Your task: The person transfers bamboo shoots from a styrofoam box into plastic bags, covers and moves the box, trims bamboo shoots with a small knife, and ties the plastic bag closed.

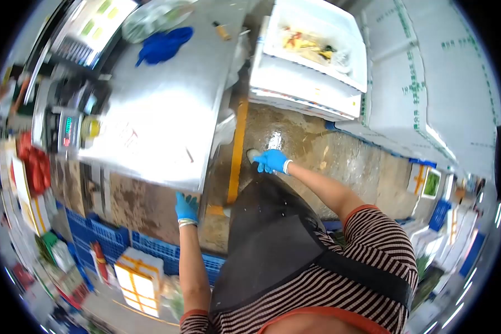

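My left hand (187,208), in a blue glove, is just below the near corner of the metal table (167,150). Its fingers are apart and nothing shows in them; whether they touch the table edge I cannot tell. My right hand (271,161), also gloved in blue, hangs over the wet floor in front of my dark apron (267,239). Its fingers are loosely bent and hold nothing visible. Beside its fingertips shows a shoe tip (253,154). On the tabletop lie a blue cloth or glove-like piece (164,45) and a small thin item (189,154).
A digital scale (68,131) stands at the table's left end. White foam boxes (306,83), the top one with scraps inside, sit across the aisle near stacked white cartons (395,67). Blue crates (106,236) lie at the lower left. A yellow line (238,150) runs along the floor.
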The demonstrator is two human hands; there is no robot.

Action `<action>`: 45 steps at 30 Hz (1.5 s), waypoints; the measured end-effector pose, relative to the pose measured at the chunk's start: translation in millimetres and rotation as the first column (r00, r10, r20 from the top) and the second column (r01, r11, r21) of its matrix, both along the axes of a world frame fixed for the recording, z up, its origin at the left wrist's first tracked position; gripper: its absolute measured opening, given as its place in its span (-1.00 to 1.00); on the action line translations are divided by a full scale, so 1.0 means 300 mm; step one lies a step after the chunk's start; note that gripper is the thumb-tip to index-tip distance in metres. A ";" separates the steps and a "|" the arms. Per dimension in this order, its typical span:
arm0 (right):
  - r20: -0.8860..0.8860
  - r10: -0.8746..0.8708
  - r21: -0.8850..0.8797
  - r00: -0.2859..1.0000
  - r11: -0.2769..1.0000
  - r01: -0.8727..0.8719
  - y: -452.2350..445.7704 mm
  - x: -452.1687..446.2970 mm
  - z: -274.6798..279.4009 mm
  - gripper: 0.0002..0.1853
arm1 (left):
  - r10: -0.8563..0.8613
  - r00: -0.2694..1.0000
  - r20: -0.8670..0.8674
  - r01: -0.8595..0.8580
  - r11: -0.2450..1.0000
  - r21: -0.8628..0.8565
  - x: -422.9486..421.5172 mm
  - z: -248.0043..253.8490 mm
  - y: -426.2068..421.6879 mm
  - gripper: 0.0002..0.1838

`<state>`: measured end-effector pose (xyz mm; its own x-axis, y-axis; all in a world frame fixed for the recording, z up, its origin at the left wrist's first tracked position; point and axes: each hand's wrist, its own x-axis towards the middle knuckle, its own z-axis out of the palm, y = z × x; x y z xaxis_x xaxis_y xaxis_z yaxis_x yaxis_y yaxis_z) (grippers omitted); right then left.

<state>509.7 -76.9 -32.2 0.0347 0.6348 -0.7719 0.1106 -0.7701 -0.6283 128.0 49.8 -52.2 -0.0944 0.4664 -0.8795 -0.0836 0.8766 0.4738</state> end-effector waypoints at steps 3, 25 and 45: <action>0.172 -0.142 0.124 0.975 0.985 0.121 0.196 0.142 -0.112 -0.56 | 0.106 0.991 0.083 -0.105 0.994 -0.014 0.110 0.017 0.055 -0.35; 0.525 -0.788 0.526 0.322 0.598 0.605 1.251 0.585 -0.623 -0.70 | 0.125 0.992 -0.029 -0.124 0.992 0.029 0.022 -0.062 -0.036 -0.14; 0.508 -0.499 0.339 0.702 0.865 0.370 1.290 0.696 -0.694 -0.71 | 0.037 0.960 -0.278 -0.025 0.999 0.044 0.156 0.041 -0.036 -0.14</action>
<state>718.5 310.0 -240.5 0.7289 0.5704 -0.3787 0.1754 -0.6902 -0.7021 174.9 39.1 -39.9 -0.3481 0.4932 -0.7973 0.0297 0.8558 0.5164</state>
